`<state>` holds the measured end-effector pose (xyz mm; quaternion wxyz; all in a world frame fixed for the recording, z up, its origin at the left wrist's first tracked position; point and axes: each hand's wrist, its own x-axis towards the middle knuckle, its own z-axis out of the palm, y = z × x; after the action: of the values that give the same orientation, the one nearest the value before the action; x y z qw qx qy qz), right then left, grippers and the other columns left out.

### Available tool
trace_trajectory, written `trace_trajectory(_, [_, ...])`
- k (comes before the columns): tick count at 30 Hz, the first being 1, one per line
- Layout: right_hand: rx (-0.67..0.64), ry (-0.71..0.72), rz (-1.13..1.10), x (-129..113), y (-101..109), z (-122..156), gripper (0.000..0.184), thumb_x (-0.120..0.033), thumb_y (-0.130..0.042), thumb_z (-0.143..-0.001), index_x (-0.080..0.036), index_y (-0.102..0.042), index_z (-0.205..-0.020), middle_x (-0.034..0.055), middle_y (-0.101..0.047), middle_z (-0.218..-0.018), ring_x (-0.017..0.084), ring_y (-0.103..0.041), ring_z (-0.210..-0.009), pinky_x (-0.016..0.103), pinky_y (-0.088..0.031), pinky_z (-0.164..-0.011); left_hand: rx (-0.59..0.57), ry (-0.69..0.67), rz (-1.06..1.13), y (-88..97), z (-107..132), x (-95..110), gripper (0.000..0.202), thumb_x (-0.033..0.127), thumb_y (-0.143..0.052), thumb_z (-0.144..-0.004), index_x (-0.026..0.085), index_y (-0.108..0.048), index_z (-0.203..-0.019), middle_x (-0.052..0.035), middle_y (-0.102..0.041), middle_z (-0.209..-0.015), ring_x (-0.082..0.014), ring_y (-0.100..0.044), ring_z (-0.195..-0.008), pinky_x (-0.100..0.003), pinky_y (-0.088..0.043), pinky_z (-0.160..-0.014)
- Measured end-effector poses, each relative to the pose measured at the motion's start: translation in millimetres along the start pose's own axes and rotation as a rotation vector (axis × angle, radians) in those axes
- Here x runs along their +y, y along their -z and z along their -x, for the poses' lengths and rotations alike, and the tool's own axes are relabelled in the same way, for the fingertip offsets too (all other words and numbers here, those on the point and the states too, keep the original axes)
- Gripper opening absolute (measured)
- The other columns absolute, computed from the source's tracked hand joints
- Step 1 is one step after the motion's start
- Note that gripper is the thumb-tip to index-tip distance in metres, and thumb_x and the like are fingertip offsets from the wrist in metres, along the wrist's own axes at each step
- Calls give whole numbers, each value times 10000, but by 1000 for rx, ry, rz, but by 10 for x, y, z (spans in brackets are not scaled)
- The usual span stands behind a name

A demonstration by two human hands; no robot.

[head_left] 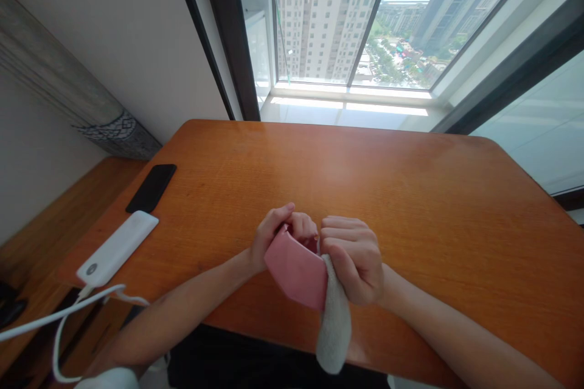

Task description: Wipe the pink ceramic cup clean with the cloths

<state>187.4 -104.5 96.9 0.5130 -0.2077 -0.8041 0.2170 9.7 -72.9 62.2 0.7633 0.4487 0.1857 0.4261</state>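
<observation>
My left hand is closed, its fingers curled around the upper edge of a smooth pink angular thing, perhaps a pouch; its exact kind does not show. My right hand makes a fist right beside it, touching or almost touching the left fingers. Out of the right fist hangs a light grey sock, its rounded toe end pointing down past the table's front edge. The sock lies against the right side of the pink thing. What sits inside the curled fingers is hidden.
The hands are above a brown wooden table. At its left side lie a black phone and a white power bank with a white cable. Behind stand a window and, at left, a curtain.
</observation>
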Motion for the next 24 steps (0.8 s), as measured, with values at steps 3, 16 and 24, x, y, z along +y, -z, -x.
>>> trace_trajectory(3, [-103,-43,122,-72,133,-131,436,-147,-413,-1099,-262,-340,-685,-46,-425,-579,146,-327,-536,345,-295,-579,-35,-114,-248,51,34,87,654,608,-445,-1083,215,-586,-578,-63,-589,-635,-225,-575,-712,-435,-524,-844])
trace_trajectory(16, [-83,-113,300,-300,-33,-146,376,-158,-496,-1062,-230,-509,-693,-6,-582,-637,144,-431,-582,340,-334,-627,200,-158,-176,-130,157,-9,686,456,-400,-1119,237,-373,-470,-10,-353,-498,-201,-435,-665,-431,-459,-856])
trace_trajectory(24, [128,-62,-185,-109,-49,-32,364,-265,-405,-1100,-216,-659,-844,47,-658,-694,184,-594,-616,341,-468,-629,138,17,176,-88,71,32,744,493,-496,-1031,221,-241,-387,-4,-184,-418,-162,-326,-547,-443,-477,-793])
